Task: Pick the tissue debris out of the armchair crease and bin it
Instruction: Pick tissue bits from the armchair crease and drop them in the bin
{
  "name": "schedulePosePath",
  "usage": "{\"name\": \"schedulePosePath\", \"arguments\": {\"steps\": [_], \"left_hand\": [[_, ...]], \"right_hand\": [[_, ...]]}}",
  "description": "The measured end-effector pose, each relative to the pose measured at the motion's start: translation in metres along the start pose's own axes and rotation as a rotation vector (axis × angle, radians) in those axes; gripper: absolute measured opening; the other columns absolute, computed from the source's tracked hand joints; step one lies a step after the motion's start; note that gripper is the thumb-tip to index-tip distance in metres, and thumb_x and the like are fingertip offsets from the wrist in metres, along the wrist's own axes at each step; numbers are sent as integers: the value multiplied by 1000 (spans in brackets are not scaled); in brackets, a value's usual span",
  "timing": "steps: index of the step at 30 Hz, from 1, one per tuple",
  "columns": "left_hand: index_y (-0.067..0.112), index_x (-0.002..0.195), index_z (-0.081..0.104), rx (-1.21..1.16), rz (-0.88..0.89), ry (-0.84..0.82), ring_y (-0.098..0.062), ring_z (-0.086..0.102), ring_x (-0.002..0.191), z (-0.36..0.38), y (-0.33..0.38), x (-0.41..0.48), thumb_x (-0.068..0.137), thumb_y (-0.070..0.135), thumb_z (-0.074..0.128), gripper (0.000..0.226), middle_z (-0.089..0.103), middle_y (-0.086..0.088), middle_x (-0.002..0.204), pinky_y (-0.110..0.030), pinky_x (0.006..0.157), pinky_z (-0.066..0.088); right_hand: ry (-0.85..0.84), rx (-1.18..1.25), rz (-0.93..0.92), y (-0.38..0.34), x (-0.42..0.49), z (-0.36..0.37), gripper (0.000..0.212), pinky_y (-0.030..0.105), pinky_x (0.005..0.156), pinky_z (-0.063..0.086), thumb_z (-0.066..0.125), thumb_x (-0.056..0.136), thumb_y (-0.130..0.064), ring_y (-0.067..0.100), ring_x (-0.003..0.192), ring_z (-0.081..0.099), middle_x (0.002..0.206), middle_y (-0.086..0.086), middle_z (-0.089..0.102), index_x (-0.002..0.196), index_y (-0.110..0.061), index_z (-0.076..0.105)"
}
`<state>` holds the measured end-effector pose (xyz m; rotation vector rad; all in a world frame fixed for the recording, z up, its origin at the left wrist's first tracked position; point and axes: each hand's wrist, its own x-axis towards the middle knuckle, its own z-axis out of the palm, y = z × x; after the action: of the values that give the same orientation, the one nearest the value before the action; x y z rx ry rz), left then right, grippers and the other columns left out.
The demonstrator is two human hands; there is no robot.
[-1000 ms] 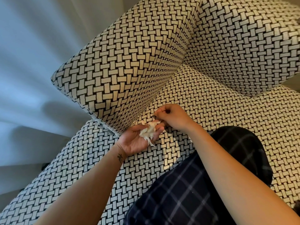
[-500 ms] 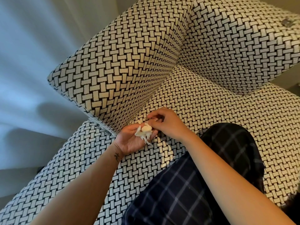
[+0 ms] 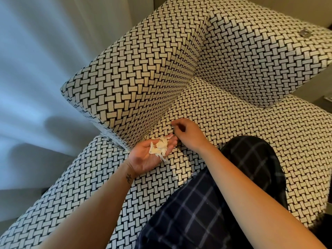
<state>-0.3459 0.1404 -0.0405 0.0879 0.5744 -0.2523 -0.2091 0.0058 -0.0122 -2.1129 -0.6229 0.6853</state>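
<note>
The left hand [image 3: 143, 156] is palm up over the seat of the armchair [image 3: 242, 126]. Its grip is loose, with fingers nearly straight, and a small heap of tissue debris [image 3: 160, 147] rests on the palm. The right hand [image 3: 190, 135] is at the crease [image 3: 177, 103] just beside it, fingertips curled into a pinch. I cannot tell if they hold a scrap. Part of the picking seems done. The binning is left, and no bin is in view.

Soft bluish daylight on the curtain [image 3: 45, 78] far left of the fingers [image 3: 172, 140], warmer yellowish light on the armrest [image 3: 143, 78] above them, wide-angle bending toward the edges, curtain smeared, weave sharp around the fingers.
</note>
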Motion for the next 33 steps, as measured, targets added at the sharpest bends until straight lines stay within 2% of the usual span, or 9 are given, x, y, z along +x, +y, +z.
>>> {"name": "schedulePosePath", "arguments": {"steps": [4,8,10,15,20,22,26,31,33], "left_hand": [[-10,149,35,-3,-5,23,-40,57,129,-6,-6,-11,100,8,42,52,47,-31,148,-48,110,46],[-8,152,31,6,23,15,-40,52,135,-12,-11,-25,103,17,39,55,41,-29,153,-47,113,44],[-9,151,30,-27,52,22,-42,51,135,-12,-13,-30,103,19,40,56,42,-31,152,-49,113,43],[-14,143,39,-119,103,61,-45,45,137,0,-20,-29,106,23,37,53,48,-36,145,-48,121,29],[-7,140,51,-17,139,91,-34,57,126,10,-22,-24,106,26,37,49,59,-25,137,-42,118,37],[-5,141,51,-22,171,85,-31,58,124,15,-26,-21,105,24,38,49,59,-24,138,-40,115,40],[-6,139,52,-38,214,97,-30,63,110,25,-33,-18,102,20,39,48,62,-24,130,-40,92,51],[-8,133,57,-9,224,117,-26,65,97,35,-39,-20,99,3,38,40,68,-25,114,-32,88,54],[-10,130,56,7,238,113,-28,66,95,40,-41,-19,97,0,40,38,68,-27,111,-34,92,55]], "right_hand": [[-93,-255,-90,-1,12,1,37,28,92,44,65,96,-21,16,105,54,112,1,58,134,-26,64],[-55,-463,-202,-9,16,9,18,29,76,44,68,95,-32,16,95,57,100,-3,59,110,-26,73],[-34,-505,-242,-11,12,13,13,32,77,48,65,96,-31,16,95,58,100,-3,62,103,-22,73],[-77,-275,-158,-13,-2,3,11,24,83,43,62,99,-22,11,97,57,101,-9,60,104,-18,71],[-152,-226,-204,-23,-23,-2,6,15,80,39,65,97,-27,5,98,54,103,-11,59,101,-25,69],[-145,-238,-222,-23,-29,0,6,19,78,39,68,95,-27,8,99,54,100,-10,58,100,-25,71],[-133,-254,-219,-22,-36,0,12,27,85,39,67,96,-28,10,105,52,103,-9,61,103,-21,74],[-126,-241,-214,-24,-45,-7,19,35,100,41,63,96,-28,11,115,47,112,-11,61,112,-24,72],[-185,-256,-192,-28,-52,-11,34,33,99,35,65,92,-36,12,122,39,120,-10,54,125,-29,64]]}}
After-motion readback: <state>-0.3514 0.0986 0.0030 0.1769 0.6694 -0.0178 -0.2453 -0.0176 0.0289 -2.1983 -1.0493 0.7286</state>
